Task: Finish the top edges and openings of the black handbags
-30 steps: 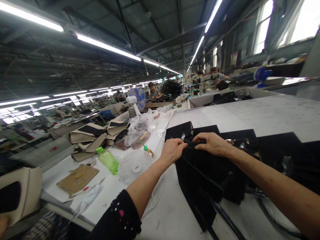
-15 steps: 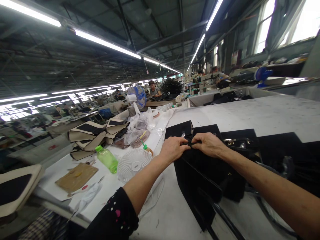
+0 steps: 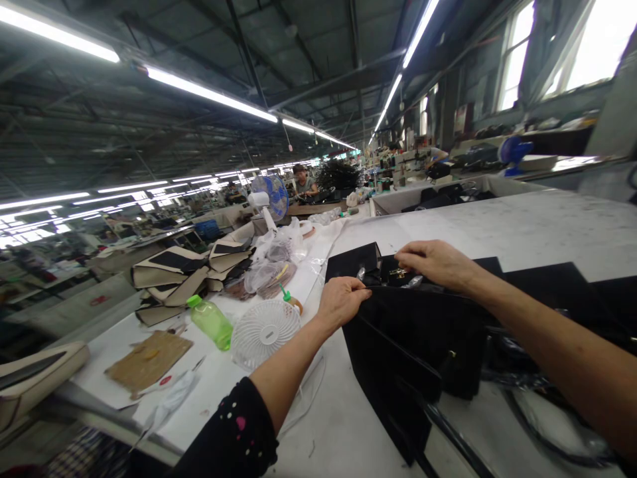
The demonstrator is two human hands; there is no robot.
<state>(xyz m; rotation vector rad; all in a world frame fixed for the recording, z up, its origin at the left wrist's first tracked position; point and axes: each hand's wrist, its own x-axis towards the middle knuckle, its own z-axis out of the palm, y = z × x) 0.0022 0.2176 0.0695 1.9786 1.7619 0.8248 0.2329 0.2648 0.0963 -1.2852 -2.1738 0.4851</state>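
Note:
A black handbag (image 3: 423,325) leans on the white table before me, with a small gold-coloured fitting on its side and dark tubular handles (image 3: 452,435) hanging toward the table's near side. My left hand (image 3: 343,299) pinches the bag's top edge at its left corner. Above the same edge, farther right, my right hand (image 3: 435,262) is raised with its fingers curled together; whatever they may hold is hidden. Just below its fingertips shows a shiny metal fitting (image 3: 398,273) on another black piece behind. Clear plastic wrap is beside that fitting.
More black bags (image 3: 542,292) lie in a row at right. At left are a small white fan (image 3: 266,334), a green bottle (image 3: 212,322), a glue bottle (image 3: 292,300), brown cardboard (image 3: 148,362) and beige-black bag pieces (image 3: 169,269). A person (image 3: 303,182) sits farther back.
My right hand has left its place beside my left hand and moved up and to the right. The bag's top edge now shows between them. The left hand keeps its grip.

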